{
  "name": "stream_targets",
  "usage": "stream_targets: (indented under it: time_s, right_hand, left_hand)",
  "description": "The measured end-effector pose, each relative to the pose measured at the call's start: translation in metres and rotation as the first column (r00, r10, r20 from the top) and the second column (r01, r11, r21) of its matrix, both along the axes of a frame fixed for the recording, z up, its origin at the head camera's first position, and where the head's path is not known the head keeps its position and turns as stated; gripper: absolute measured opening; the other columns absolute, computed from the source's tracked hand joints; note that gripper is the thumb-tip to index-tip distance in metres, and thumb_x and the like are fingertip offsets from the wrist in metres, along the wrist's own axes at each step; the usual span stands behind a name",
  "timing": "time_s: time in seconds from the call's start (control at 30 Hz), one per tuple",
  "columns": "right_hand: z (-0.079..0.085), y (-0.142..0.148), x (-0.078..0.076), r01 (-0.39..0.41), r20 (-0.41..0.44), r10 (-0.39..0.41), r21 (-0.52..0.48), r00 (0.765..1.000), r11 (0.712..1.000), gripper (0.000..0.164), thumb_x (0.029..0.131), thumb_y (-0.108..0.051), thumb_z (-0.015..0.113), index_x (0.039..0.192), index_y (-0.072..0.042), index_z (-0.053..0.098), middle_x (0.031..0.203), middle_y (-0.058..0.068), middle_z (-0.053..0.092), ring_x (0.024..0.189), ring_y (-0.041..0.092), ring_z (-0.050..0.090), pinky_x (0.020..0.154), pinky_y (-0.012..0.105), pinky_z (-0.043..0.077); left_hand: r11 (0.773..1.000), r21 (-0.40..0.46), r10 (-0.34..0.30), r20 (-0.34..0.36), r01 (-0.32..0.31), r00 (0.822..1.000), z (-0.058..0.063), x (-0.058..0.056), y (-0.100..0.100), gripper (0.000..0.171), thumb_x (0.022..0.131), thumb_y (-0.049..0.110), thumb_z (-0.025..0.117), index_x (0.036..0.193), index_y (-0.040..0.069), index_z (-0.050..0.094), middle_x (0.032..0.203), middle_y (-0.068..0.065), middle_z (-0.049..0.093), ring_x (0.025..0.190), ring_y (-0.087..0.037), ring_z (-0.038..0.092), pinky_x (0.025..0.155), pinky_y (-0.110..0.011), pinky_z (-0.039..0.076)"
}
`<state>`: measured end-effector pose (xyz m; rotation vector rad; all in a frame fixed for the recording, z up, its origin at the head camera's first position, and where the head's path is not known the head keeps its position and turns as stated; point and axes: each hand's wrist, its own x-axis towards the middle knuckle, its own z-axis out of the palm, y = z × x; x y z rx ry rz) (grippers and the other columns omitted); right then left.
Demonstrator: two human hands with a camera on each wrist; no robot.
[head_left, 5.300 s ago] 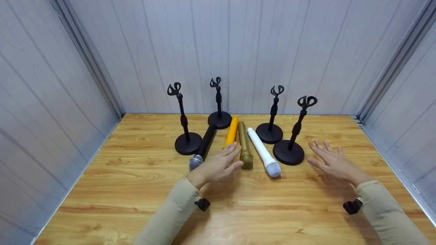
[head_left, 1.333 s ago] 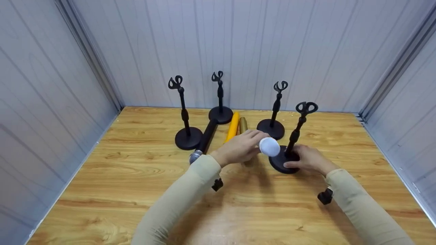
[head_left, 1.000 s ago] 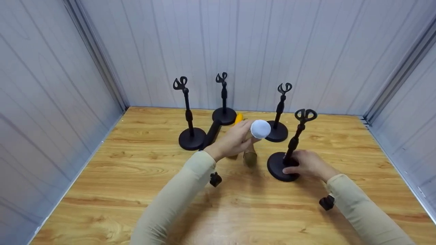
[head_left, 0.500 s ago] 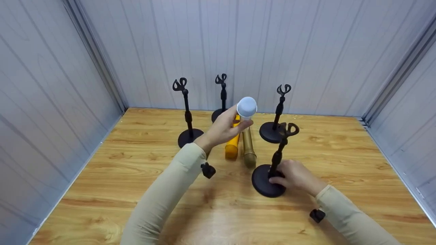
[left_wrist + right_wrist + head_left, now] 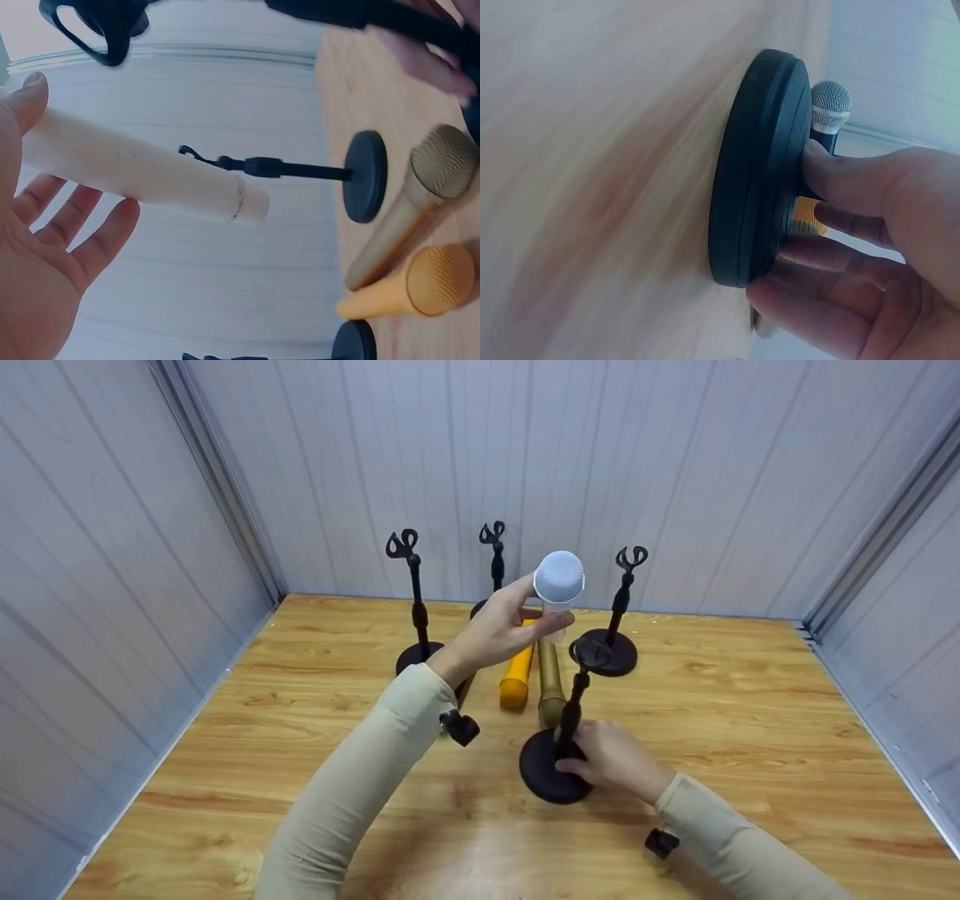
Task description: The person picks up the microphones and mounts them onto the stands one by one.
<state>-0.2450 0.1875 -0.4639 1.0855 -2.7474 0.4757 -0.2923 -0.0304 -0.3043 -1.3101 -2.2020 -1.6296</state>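
My left hand (image 5: 495, 626) holds a white microphone (image 5: 560, 577) off the table, its rounded head up. In the left wrist view the white microphone's handle (image 5: 142, 169) runs between thumb and fingers, its tail end free. My right hand (image 5: 615, 761) grips a black microphone stand (image 5: 555, 769) low down, at its round base and pole. The right wrist view has the thumb on top of the base (image 5: 761, 172) and fingers at its edge. This stand's clip (image 5: 591, 652) is just below and right of the white microphone, with nothing in it.
A yellow microphone (image 5: 516, 686) and a gold microphone (image 5: 550, 682) lie behind the held stand. A black microphone (image 5: 829, 112) with a silver head lies farther left, mostly behind my left arm. Other black stands (image 5: 420, 615) stand at the back, near the panelled wall (image 5: 675, 472).
Both hands were empty at first. My left hand has lifted the white microphone from the table and raised it upright. My right hand has taken the front right stand and moved it left and nearer.
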Motion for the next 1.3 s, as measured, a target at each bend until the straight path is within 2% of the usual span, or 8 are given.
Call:
stream_targets:
  time_s: [0.17,0.4,0.53,0.73,0.97,1.07,1.2,1.3]
  right_hand:
    - [0.0,-0.006,-0.005,0.034,0.026,-0.035,0.023,0.999,0.999,0.034,0.081,-0.031,0.077,0.101,-0.006,0.064,0.084,0.007,0.067,0.076,0.022,0.066,0.064,0.037,0.053]
    - [-0.001,-0.009,-0.011,0.045,0.039,-0.045,-0.009,0.998,0.999,0.033,0.081,-0.027,0.077,0.102,-0.005,0.065,0.086,0.007,0.067,0.076,0.022,0.065,0.066,0.038,0.053]
    - [-0.001,-0.011,-0.014,0.067,0.084,-0.065,-0.015,0.994,0.998,0.036,0.082,-0.028,0.076,0.108,-0.006,0.065,0.09,0.006,0.067,0.08,0.02,0.065,0.07,0.038,0.053]
    - [-0.001,-0.01,-0.013,0.102,0.128,-0.1,-0.007,0.987,0.995,0.034,0.081,-0.03,0.077,0.105,-0.008,0.066,0.089,0.003,0.067,0.08,0.016,0.064,0.07,0.035,0.053]
    - [-0.002,-0.014,-0.011,0.088,0.118,-0.086,-0.012,0.989,0.996,0.04,0.082,-0.031,0.076,0.111,-0.006,0.066,0.093,0.005,0.068,0.082,0.019,0.065,0.072,0.037,0.053]
    - [-0.004,-0.014,-0.01,0.073,0.085,-0.071,-0.023,0.994,0.997,0.035,0.081,-0.029,0.077,0.105,-0.006,0.067,0.089,0.004,0.068,0.079,0.018,0.065,0.068,0.035,0.053]
    - [-0.005,-0.015,-0.01,0.045,0.068,-0.042,-0.035,0.997,0.998,0.028,0.081,-0.028,0.077,0.096,-0.006,0.066,0.084,0.003,0.067,0.075,0.016,0.064,0.065,0.032,0.053]
    - [-0.006,-0.016,-0.01,0.049,0.081,-0.046,-0.036,0.996,0.998,0.026,0.081,-0.028,0.077,0.093,-0.007,0.066,0.082,0.002,0.066,0.074,0.015,0.064,0.063,0.031,0.052]
  left_hand:
    - [0.996,0.035,-0.082,0.022,0.081,0.996,0.009,0.003,0.002,0.049,0.092,0.01,0.063,0.136,0.001,0.045,0.128,-0.01,0.053,0.113,-0.015,0.055,0.093,-0.031,0.048]
    - [0.992,-0.032,-0.121,-0.027,0.12,0.992,0.02,0.008,0.007,0.051,0.091,0.01,0.065,0.138,0.001,0.045,0.13,-0.009,0.052,0.12,-0.011,0.048,0.101,-0.033,0.041]
    - [0.987,-0.056,-0.151,-0.057,0.147,0.987,0.02,0.009,0.008,0.05,0.091,0.01,0.065,0.137,0.002,0.046,0.126,-0.008,0.052,0.119,-0.01,0.048,0.102,-0.033,0.039]
    - [0.98,-0.063,-0.193,-0.123,0.187,0.973,0.015,0.013,0.011,0.046,0.09,0.008,0.065,0.133,0.001,0.05,0.123,-0.009,0.053,0.116,-0.011,0.049,0.102,-0.032,0.039]
    - [0.985,-0.084,-0.16,-0.144,0.149,0.977,0.006,0.015,0.014,0.048,0.089,0.009,0.064,0.134,0.001,0.047,0.124,-0.008,0.05,0.108,-0.011,0.048,0.097,-0.029,0.038]
    - [0.989,-0.093,-0.127,-0.172,0.113,0.977,-0.009,0.006,0.02,0.053,0.086,0.018,0.07,0.13,0.003,0.046,0.123,-0.006,0.048,0.106,-0.012,0.046,0.094,-0.029,0.039]
    - [0.991,-0.121,-0.083,-0.291,0.05,0.953,-0.028,-0.01,0.027,0.073,0.074,0.034,0.083,0.13,0.008,0.045,0.12,-0.002,0.05,0.105,-0.012,0.045,0.092,-0.03,0.037]
    - [0.993,-0.12,-0.043,-0.348,0.001,0.937,-0.034,-0.015,0.028,0.077,0.07,0.037,0.084,0.13,0.009,0.045,0.118,0.0,0.053,0.105,-0.011,0.047,0.091,-0.031,0.037]
